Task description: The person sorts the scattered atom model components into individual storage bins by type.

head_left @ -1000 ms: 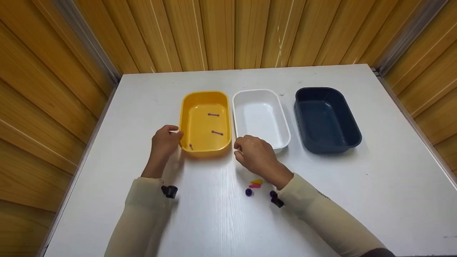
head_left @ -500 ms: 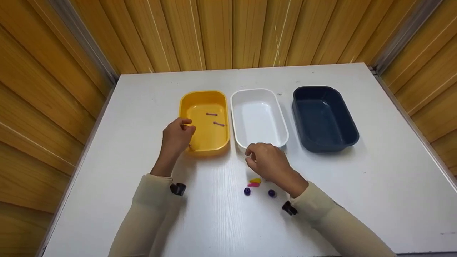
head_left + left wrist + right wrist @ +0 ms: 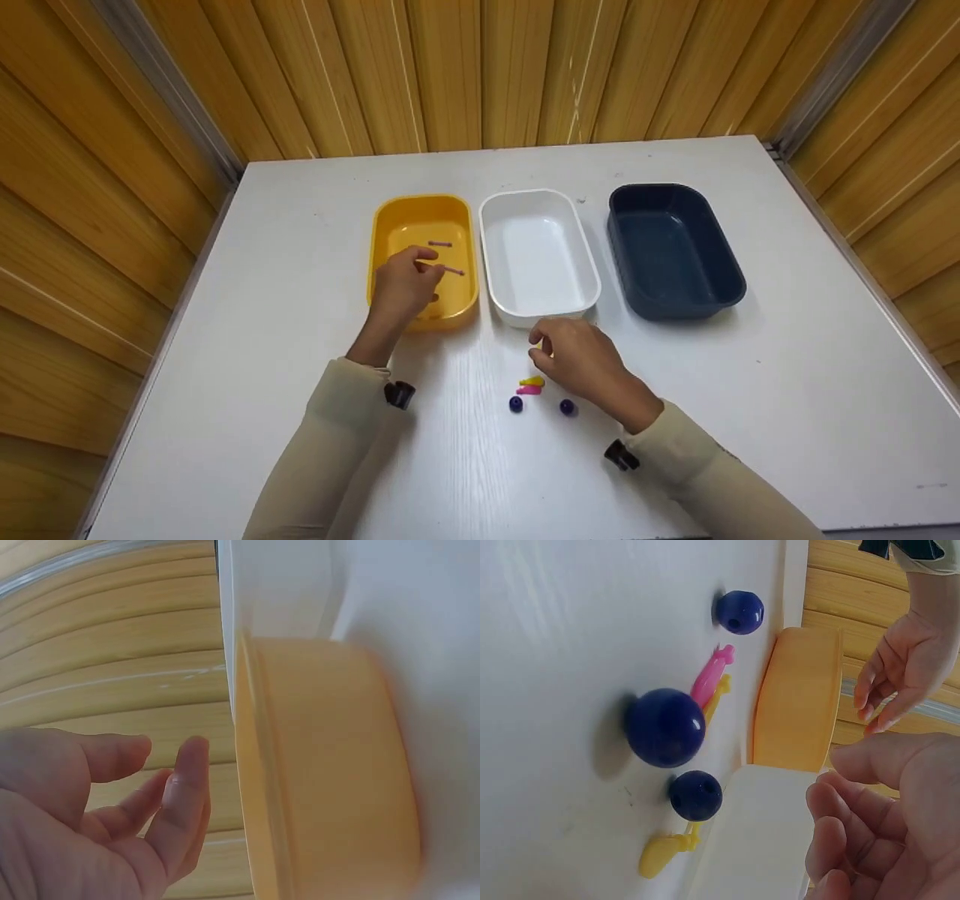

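My left hand [image 3: 405, 285] hovers over the yellow tub [image 3: 375, 225], its thumb and fingers apart with nothing between them in the left wrist view. Past its fingertips lies a thin purple stick with knobbed ends [image 3: 454, 271]; another such stick [image 3: 440, 244] lies farther back on the tub floor. My right hand [image 3: 581, 356] hangs loosely curled in front of the white tub [image 3: 495, 304], holding nothing that shows. Below it are navy beads [image 3: 666, 727], a pink bottle-shaped piece [image 3: 529, 390] and a yellow one [image 3: 532, 381]. Another yellow piece [image 3: 660, 853] is mostly hidden by the hand in the head view.
A dark blue tub [image 3: 739, 289] stands right of the white one on the white table [image 3: 247, 315]. Two navy beads lie near the table's middle, one of them [image 3: 516, 403] left of the other [image 3: 567, 407]. Wood-patterned panels [image 3: 480, 75] enclose the table.
My left hand has moved right, from the yellow tub's left rim to over its inside. My right hand has drawn back toward me and right. The nearer purple stick has shifted within the tub.
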Available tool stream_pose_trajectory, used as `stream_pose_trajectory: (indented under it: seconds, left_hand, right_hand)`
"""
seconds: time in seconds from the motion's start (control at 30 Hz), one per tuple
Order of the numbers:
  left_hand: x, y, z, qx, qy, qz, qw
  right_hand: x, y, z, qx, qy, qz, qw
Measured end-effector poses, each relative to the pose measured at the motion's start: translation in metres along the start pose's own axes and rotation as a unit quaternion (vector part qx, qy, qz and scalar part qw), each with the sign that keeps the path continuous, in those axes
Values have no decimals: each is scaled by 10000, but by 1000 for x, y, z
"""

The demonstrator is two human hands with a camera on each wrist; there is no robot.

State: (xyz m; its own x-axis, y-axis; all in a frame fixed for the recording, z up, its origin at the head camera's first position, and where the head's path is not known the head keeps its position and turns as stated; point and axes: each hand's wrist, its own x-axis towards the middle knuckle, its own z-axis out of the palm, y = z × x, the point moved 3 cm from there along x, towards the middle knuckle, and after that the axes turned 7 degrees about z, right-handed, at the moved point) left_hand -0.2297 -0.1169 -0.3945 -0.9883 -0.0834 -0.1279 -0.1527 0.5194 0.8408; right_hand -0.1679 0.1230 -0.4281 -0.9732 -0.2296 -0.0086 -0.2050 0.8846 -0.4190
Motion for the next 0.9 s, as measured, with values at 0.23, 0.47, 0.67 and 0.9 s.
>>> stream_pose_trajectory:
  seconds: [0.23,0.47,0.67,0.9]
  left_hand:
    - [2,11,21,14,-247,7,9997]
    - [4,19,35,-19,-357,-27,9994]
    - [6,24,47,72,-471,233,9986]
    - [9,31,58,795,-321,730,9936]
  right_hand:
    - [-9,6,1,65,-34,4,10000]
    - [-20,15,1,128,-201,212,9995]
    - [-31,25,1,217,-310,296,9988]
    - [-41,35,8,150,-551,432,9974]
